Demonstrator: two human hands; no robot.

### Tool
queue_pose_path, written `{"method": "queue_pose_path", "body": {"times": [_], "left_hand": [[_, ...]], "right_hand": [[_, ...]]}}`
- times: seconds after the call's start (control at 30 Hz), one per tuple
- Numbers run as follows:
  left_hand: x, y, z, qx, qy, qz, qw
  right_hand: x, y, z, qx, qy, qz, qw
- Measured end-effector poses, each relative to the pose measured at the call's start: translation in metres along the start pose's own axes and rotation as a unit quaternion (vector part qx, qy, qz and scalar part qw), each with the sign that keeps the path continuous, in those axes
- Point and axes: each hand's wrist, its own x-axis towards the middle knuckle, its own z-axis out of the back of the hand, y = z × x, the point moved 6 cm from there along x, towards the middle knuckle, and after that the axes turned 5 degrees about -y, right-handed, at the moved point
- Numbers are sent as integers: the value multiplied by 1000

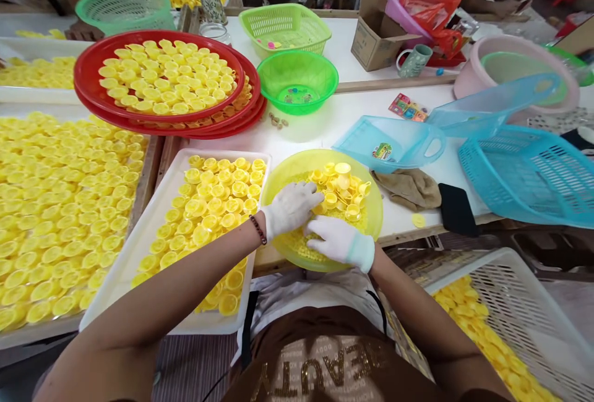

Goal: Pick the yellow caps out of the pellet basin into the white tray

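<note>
A yellow bowl (pixel 377 204) stands in front of me, with small yellow pellets (pixel 297 244) in it and a heap of small yellow plastic cups (pixel 343 188) on top. My left hand (pixel 292 207), in a white glove, is over the bowl's left side, fingers bent and their tips beside the heap. My right hand (pixel 341 241), gloved too, comes in from the lower right with its fingers curled close to the left fingertips. Whatever lies between the fingers is hidden. Left of the bowl, a white tray (pixel 174 164) holds many filled yellow cups (pixel 218 192).
Red trays (pixel 86 89) of cups are stacked at back left, beside a larger cup-covered tray (pixel 69 204). Behind my bowl sits a green bowl (pixel 297 74). A blue scoop (pixel 394 136), brown cloth (pixel 411 188) and blue basket (pixel 524 167) lie right. A white crate (pixel 520 284) stands lower right.
</note>
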Motion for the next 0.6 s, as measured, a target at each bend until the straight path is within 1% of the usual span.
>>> {"method": "queue_pose_path", "body": {"times": [0.07, 0.17, 0.23, 0.3, 0.37, 0.47, 0.53, 0.6], "left_hand": [[-3, 6, -3, -31, 1, 9, 999], [-16, 14, 2, -76, -29, 46, 996], [-23, 13, 5, -82, -38, 68, 994], [-27, 8, 7, -83, -33, 77, 993], [-28, 1, 7, -83, -21, 79, 993], [-30, -4, 9, -67, -24, 90, 993], [-33, -5, 13, -54, -36, 101, 993], [-38, -6, 16, -53, -49, 103, 992]], "right_hand": [[-7, -4, 4, 29, -39, 3, 999], [-19, -9, 17, 69, -113, 9, 991], [-24, -10, 29, 88, -168, 4, 982], [-24, -7, 41, 98, -215, 10, 972], [-20, -2, 49, 101, -240, 32, 965], [-15, 2, 55, 95, -251, 50, 962], [-18, -4, 58, 92, -276, 25, 957], [-23, -14, 58, 108, -297, -27, 948]]}}
